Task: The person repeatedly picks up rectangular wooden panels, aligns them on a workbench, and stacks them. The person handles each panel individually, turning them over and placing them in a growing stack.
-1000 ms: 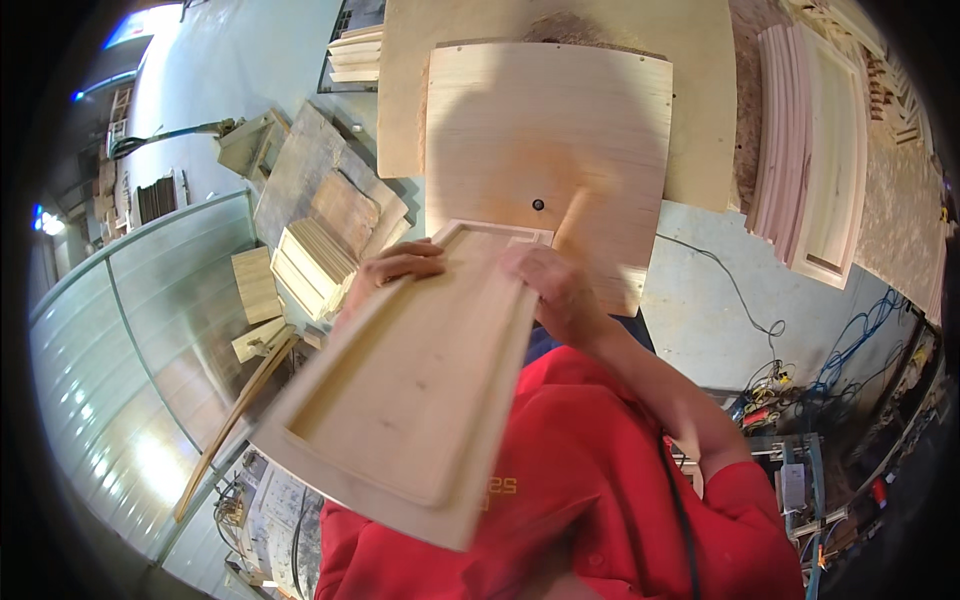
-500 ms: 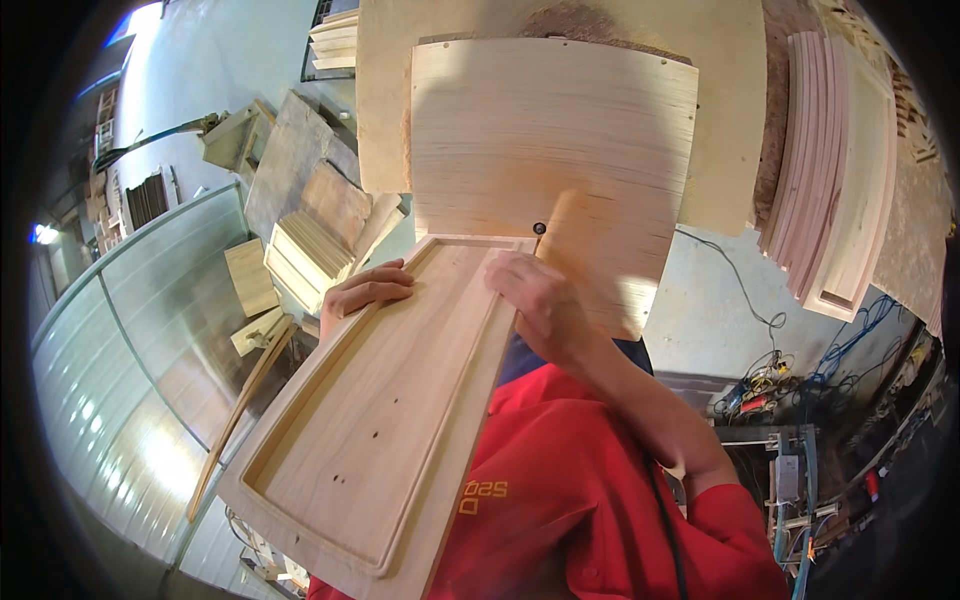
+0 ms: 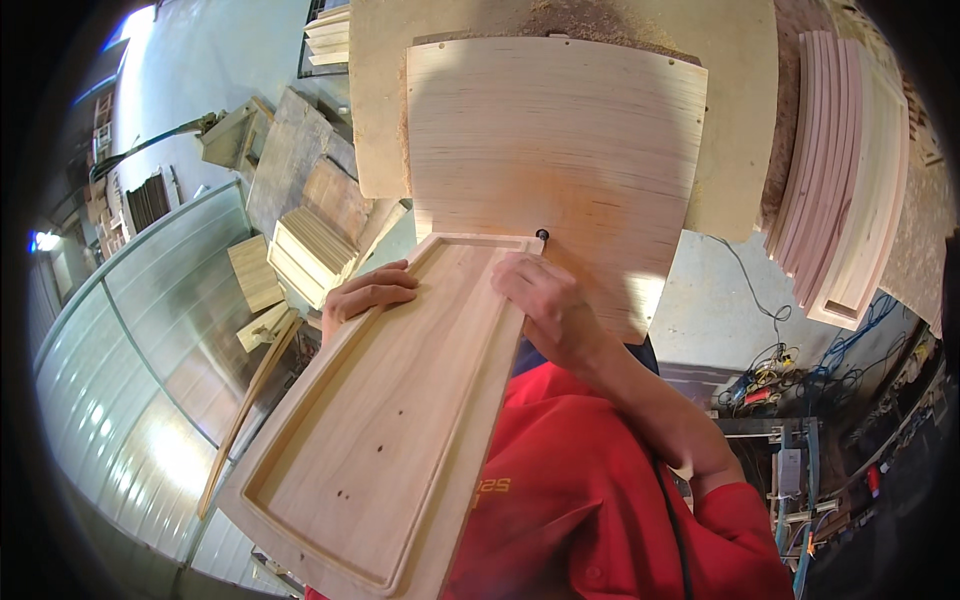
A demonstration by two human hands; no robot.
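A long pale wooden panel (image 3: 385, 400) with a raised rim around a recessed middle lies slantwise in front of me, its far end on a plywood board (image 3: 550, 120). My left hand (image 3: 370, 292) grips the panel's left edge, fingers curled over the rim. My right hand (image 3: 545, 300) is closed over the right edge near the far corner, thumb hidden. Just beyond that corner, a small dark round cutter bit (image 3: 541, 236) stands up from the board; I cannot tell whether it touches the wood. The panel's near end reaches down beside my red shirt.
Several long panels (image 3: 835, 180) are stacked at the right. More wooden pieces (image 3: 310, 255) stand at the left beside a translucent ribbed sheet (image 3: 150, 370). Sawdust (image 3: 590, 25) lies behind the board. Cables (image 3: 770, 385) trail on the floor at the right.
A blurred wood-coloured streak beside the bit is gone. Both hands keep their hold, and the panel has shifted only slightly as the whole view moved a little.
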